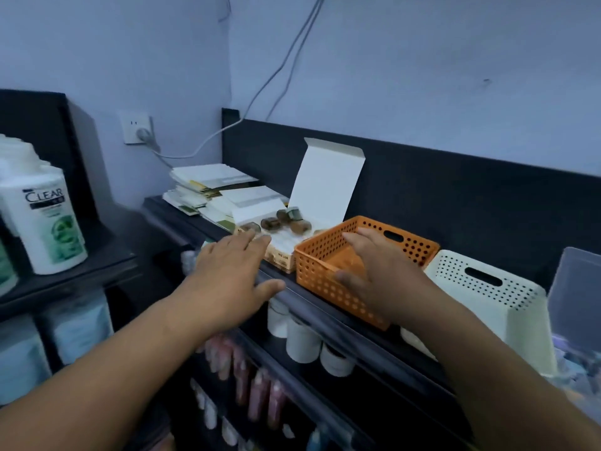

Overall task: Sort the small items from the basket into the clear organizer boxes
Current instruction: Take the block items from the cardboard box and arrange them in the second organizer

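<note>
An orange perforated basket sits on the dark shelf top. My right hand hovers over the basket's near right side, fingers spread, holding nothing; the basket's floor looks bare where it shows. Left of the basket stands an open cardboard box with its white lid raised, and several small brown items lie in it. My left hand reaches forward beside that box, flat and open, its fingertips at the box's front left corner. A clear plastic box stands at the far right.
A white perforated basket stands right of the orange one. Stacks of paper packets lie at the shelf's back left. A Clear shampoo bottle stands on a left shelf. White jars and pink bottles fill the shelves below.
</note>
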`<state>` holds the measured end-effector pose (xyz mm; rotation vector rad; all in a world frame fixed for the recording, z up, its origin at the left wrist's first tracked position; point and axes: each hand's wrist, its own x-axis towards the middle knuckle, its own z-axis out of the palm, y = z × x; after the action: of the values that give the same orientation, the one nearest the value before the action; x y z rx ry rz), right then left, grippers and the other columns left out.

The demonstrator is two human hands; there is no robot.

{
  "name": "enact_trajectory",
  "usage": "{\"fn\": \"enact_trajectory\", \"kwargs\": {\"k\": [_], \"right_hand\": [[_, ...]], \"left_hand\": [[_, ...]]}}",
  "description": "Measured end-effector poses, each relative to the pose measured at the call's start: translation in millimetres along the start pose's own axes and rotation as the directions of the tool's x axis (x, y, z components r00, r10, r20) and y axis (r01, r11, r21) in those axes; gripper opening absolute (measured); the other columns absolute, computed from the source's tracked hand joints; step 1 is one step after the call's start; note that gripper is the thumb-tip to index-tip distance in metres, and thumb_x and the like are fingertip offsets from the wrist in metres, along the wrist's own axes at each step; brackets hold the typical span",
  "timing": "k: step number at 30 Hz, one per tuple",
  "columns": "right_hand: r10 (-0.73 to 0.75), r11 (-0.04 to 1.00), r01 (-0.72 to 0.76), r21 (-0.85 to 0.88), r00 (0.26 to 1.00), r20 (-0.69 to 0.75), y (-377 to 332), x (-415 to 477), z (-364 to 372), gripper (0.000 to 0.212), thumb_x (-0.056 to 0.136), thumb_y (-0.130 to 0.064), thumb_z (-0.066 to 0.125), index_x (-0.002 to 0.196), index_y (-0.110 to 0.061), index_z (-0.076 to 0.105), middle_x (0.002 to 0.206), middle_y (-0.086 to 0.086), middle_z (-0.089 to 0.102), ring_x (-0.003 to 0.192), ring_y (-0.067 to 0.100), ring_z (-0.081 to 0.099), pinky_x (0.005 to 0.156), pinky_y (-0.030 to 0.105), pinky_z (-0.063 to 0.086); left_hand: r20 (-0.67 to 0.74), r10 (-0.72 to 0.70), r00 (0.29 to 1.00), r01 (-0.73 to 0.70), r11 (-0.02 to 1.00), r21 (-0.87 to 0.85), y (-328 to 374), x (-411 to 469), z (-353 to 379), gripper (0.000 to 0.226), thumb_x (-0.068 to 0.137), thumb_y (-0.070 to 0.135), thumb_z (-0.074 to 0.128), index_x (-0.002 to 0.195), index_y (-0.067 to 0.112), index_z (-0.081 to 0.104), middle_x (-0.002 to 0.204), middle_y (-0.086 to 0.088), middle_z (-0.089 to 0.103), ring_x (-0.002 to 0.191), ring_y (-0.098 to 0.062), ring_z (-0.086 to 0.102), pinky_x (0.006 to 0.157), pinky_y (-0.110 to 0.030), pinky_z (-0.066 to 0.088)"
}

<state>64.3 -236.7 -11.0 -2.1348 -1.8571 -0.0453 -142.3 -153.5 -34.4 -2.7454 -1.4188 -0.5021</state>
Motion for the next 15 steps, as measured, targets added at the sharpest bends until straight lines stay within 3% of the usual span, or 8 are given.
{"fn": "enact_trajectory", "kwargs": {"k": [8,15], "right_hand": [[-0.054,0.997,0.050,0.053,0.996,0.071,17,113,13,0.069,0.094,-0.049,0.052,0.151,-0.029,0.021,0.160,-0.006,0.016,0.146,0.017,0.018,0.116,0.035,0.021],[-0.064,0.997,0.057,0.045,0.983,0.170,34,182,37,0.065,0.093,-0.047,0.056,0.149,-0.029,0.029,0.157,-0.007,0.023,0.135,0.016,0.038,0.106,0.030,0.033]], "left_hand": [[0.015,-0.085,0.996,0.085,0.996,-0.020,-48,84,7,0.077,0.089,0.055,0.051,0.151,0.023,0.017,0.157,-0.002,0.018,0.142,-0.020,0.025,0.113,-0.034,0.026],[0.058,-0.068,0.996,0.073,0.993,-0.096,-66,154,42,0.073,0.090,0.050,0.053,0.149,0.022,0.021,0.153,0.001,0.028,0.136,-0.016,0.033,0.108,-0.030,0.030]]}}
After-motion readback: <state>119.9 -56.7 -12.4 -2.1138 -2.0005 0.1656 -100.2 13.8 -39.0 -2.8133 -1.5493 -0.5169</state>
